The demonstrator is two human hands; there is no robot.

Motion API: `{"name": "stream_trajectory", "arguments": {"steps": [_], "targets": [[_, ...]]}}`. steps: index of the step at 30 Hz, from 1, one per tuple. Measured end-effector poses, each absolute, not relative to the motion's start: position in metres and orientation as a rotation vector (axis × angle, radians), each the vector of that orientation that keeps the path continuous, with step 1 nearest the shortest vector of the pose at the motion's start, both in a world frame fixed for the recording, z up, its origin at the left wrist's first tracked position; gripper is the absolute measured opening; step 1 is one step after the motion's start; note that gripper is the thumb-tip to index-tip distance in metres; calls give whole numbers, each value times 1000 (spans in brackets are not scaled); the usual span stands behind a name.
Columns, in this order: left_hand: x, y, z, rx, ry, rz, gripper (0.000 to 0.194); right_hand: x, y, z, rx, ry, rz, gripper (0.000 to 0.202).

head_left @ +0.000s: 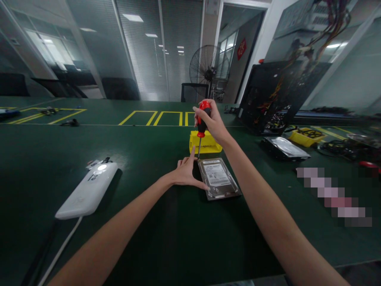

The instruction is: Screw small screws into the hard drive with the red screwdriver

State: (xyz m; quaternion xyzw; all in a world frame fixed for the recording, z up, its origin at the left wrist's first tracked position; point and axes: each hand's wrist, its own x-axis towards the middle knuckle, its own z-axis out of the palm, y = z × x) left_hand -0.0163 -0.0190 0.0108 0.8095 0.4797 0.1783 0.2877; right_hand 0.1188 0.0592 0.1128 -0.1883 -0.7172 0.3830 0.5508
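A silver hard drive (219, 178) with a white label lies flat on the green table. My left hand (186, 172) grips its left side, the thumb on the near left corner and the fingers spread toward the far left corner. My right hand (212, 121) is closed around the red and black handle of a screwdriver (201, 126), held upright. Its tip meets the drive's far left corner, close to my left index finger; the screw there is too small to make out. Just behind the drive stands a yellow bin (208, 143), partly hidden by the screwdriver and my right hand.
A white device (89, 190) with a cable lies at left. Another hard drive (285, 148), a yellow tray (308, 137) and tangled cables (351, 147) are at right. An opened computer case (274, 95) stands behind them. Yellow tape (168, 112) marks the far table.
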Motion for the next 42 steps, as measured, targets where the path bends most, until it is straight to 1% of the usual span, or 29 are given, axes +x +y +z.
{"name": "stream_trajectory", "arguments": {"steps": [1, 3, 5, 8, 12, 17, 23, 28, 33, 42], "targets": [[-15, -22, 12, 2165, 1272, 465, 146, 119, 60, 113, -449, -1701, 906, 43], [-14, -29, 14, 2181, 1242, 478, 153, 120, 60, 113, -465, -1709, 909, 42], [-13, -36, 15, 2202, 1209, 503, 155, 122, 59, 114, -470, -1717, 921, 41], [-10, -48, 14, 2228, 1165, 449, 155, 124, 56, 117, -448, -1743, 932, 39], [1, -69, 9, 2214, 1317, 577, 156, 127, 54, 119, -491, -1742, 902, 38], [16, -88, 3, 2206, 1478, 662, 145, 127, 60, 114, -471, -1717, 864, 41], [24, -93, 7, 2275, 1470, 629, 124, 125, 61, 113, -462, -1712, 886, 32], [25, -93, 8, 2298, 1490, 571, 106, 126, 63, 112, -476, -1711, 868, 35], [18, -90, 4, 2364, 1486, 601, 92, 128, 66, 111, -475, -1715, 939, 41], [26, -90, 7, 2356, 1564, 572, 85, 130, 69, 109, -471, -1648, 913, 40]]}}
